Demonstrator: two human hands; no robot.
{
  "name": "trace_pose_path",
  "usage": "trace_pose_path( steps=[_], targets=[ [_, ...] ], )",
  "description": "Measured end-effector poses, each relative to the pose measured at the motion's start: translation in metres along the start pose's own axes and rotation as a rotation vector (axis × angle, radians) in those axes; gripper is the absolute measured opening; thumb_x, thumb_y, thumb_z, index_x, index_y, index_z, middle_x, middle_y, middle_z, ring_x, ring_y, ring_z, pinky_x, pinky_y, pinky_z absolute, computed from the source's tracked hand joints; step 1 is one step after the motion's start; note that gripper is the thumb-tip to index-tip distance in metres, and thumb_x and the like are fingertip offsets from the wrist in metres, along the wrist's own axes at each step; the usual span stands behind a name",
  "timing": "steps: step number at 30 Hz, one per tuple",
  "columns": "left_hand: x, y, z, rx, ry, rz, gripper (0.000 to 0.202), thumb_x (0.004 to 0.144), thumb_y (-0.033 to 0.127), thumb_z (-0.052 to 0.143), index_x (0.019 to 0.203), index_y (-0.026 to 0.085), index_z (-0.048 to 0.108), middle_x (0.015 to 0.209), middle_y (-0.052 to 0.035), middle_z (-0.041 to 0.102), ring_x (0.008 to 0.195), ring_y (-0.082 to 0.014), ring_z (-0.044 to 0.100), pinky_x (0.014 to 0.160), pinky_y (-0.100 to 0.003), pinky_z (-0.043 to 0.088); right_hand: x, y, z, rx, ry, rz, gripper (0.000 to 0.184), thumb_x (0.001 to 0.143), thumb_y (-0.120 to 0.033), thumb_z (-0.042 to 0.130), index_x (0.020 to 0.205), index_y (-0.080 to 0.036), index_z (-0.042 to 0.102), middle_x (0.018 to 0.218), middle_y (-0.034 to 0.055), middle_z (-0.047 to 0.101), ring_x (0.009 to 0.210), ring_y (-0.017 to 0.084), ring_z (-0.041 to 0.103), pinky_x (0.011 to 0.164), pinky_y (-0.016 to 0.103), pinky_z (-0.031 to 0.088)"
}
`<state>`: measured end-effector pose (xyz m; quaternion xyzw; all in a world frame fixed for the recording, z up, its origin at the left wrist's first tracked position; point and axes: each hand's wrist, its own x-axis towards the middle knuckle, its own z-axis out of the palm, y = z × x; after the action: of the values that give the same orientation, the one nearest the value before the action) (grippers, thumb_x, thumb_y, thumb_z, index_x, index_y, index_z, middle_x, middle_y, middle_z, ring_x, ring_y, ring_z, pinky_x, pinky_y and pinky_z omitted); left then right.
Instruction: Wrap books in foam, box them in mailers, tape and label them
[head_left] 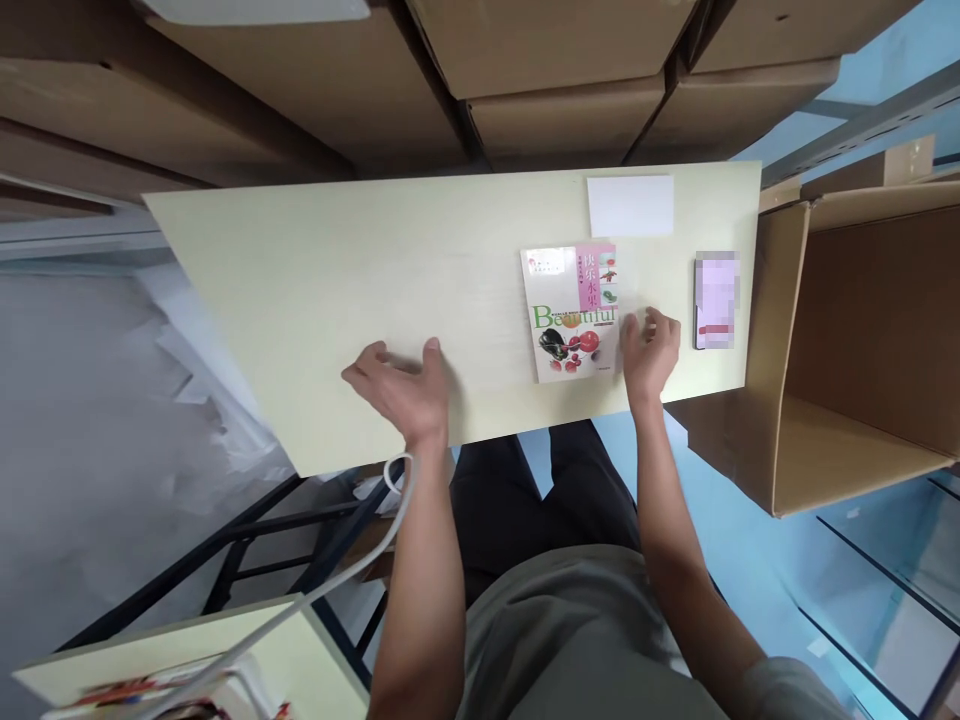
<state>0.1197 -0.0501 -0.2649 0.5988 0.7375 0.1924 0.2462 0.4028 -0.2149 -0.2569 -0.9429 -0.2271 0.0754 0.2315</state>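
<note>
A book [559,285] lies on the pale tabletop [360,260], its cover printed with fruit and the word "Beautiful". Just off the book's right edge, my right hand [649,355] hovers low with fingers loosely curled and the thumb apart, holding nothing. Whether its thumb touches the book I cannot make out. Well to the left of the book, my left hand [409,393] is over the front part of the table, thumb spread from the fingers and nothing in it. A white card or paper [631,206] lies behind the book.
A phone [716,300], partly blurred, lies near the table's right end. An open cardboard box [780,350] stands beyond that end. Stacked cartons [562,125] line the back. A white cable [330,580] passes by my left wrist; a lower surface [322,650] holds printed items.
</note>
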Motion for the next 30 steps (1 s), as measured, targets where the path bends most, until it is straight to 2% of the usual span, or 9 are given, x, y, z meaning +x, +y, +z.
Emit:
trace_pose_path(
  steps=[4, 8, 12, 14, 18, 21, 23, 26, 30],
  targets=[
    [0.007, -0.002, -0.001, -0.044, -0.032, -0.041, 0.021, 0.090, 0.025, 0.086, 0.099, 0.021, 0.066, 0.107, -0.0081, 0.062, 0.103, -0.0278, 0.066, 0.111, -0.054, 0.058, 0.011, -0.002, 0.009, 0.042, -0.013, 0.043, 0.032, 0.115, -0.042, 0.050, 0.111, -0.020, 0.072, 0.114, 0.0131, 0.068, 0.092, 0.024, 0.067, 0.093, 0.046, 0.059],
    [0.012, 0.001, -0.013, -0.129, -0.013, -0.073, 0.018, 0.095, 0.027, 0.082, 0.094, 0.022, 0.065, 0.093, -0.0030, 0.066, 0.097, -0.0247, 0.068, 0.105, -0.048, 0.059, 0.012, -0.009, 0.013, 0.051, -0.028, 0.000, 0.024, 0.114, -0.034, 0.046, 0.102, -0.023, 0.064, 0.110, 0.0125, 0.066, 0.101, 0.028, 0.064, 0.099, 0.049, 0.057],
    [0.020, -0.005, -0.033, -0.257, -0.080, -0.127, 0.018, 0.092, 0.026, 0.084, 0.092, 0.022, 0.067, 0.082, 0.0010, 0.065, 0.081, -0.0196, 0.067, 0.085, -0.036, 0.060, 0.002, -0.024, 0.018, 0.075, -0.033, -0.083, 0.018, 0.113, -0.031, 0.045, 0.102, -0.025, 0.058, 0.109, 0.0123, 0.066, 0.104, 0.028, 0.063, 0.100, 0.049, 0.056],
    [0.027, -0.010, -0.043, -0.293, -0.027, -0.151, 0.016, 0.090, 0.022, 0.084, 0.097, 0.021, 0.070, 0.081, 0.0018, 0.066, 0.075, -0.0168, 0.064, 0.077, -0.032, 0.058, -0.007, -0.035, 0.024, 0.093, -0.040, -0.097, 0.017, 0.113, -0.031, 0.044, 0.103, -0.025, 0.056, 0.110, 0.0121, 0.066, 0.102, 0.027, 0.063, 0.099, 0.047, 0.055],
    [0.048, -0.020, -0.070, -0.341, 0.151, -0.230, 0.034, 0.080, 0.010, 0.087, 0.112, 0.014, 0.077, 0.076, 0.0053, 0.066, 0.068, -0.0112, 0.058, 0.067, -0.026, 0.054, -0.027, -0.063, 0.041, 0.157, -0.126, -0.093, 0.017, 0.115, -0.030, 0.041, 0.107, -0.025, 0.055, 0.105, 0.0091, 0.069, 0.095, 0.024, 0.065, 0.092, 0.042, 0.054],
    [0.058, -0.020, -0.097, -0.417, 0.214, -0.280, 0.028, 0.075, 0.012, 0.090, 0.102, 0.012, 0.081, 0.074, 0.0048, 0.068, 0.065, -0.0104, 0.056, 0.061, -0.025, 0.054, -0.041, -0.082, 0.052, 0.212, -0.197, -0.078, 0.018, 0.116, -0.032, 0.041, 0.109, -0.026, 0.056, 0.099, 0.0056, 0.071, 0.089, 0.021, 0.066, 0.083, 0.036, 0.052],
    [0.054, -0.009, -0.115, -0.501, 0.193, -0.275, 0.023, 0.073, 0.016, 0.092, 0.094, 0.014, 0.083, 0.074, 0.0029, 0.073, 0.062, -0.0107, 0.057, 0.056, -0.025, 0.053, -0.047, -0.089, 0.056, 0.234, -0.209, -0.046, 0.017, 0.116, -0.034, 0.045, 0.113, -0.026, 0.059, 0.098, 0.0042, 0.073, 0.086, 0.020, 0.067, 0.080, 0.035, 0.051],
    [0.031, 0.023, -0.129, -0.615, 0.045, -0.169, 0.020, 0.077, 0.025, 0.095, 0.094, 0.018, 0.086, 0.081, -0.0005, 0.080, 0.065, -0.0119, 0.062, 0.058, -0.025, 0.055, -0.048, -0.091, 0.053, 0.253, -0.202, 0.006, 0.023, 0.113, -0.035, 0.050, 0.129, -0.024, 0.064, 0.099, 0.0042, 0.075, 0.085, 0.020, 0.069, 0.079, 0.034, 0.052],
    [-0.009, 0.072, -0.106, -0.657, -0.249, 0.014, 0.014, 0.094, 0.035, 0.088, 0.101, 0.023, 0.089, 0.083, -0.0006, 0.079, 0.063, -0.0111, 0.061, 0.057, -0.025, 0.052, -0.043, -0.084, 0.042, 0.262, -0.219, 0.039, 0.030, 0.111, -0.038, 0.054, 0.129, -0.021, 0.072, 0.101, 0.0071, 0.079, 0.085, 0.020, 0.071, 0.081, 0.036, 0.054]
  ],
)
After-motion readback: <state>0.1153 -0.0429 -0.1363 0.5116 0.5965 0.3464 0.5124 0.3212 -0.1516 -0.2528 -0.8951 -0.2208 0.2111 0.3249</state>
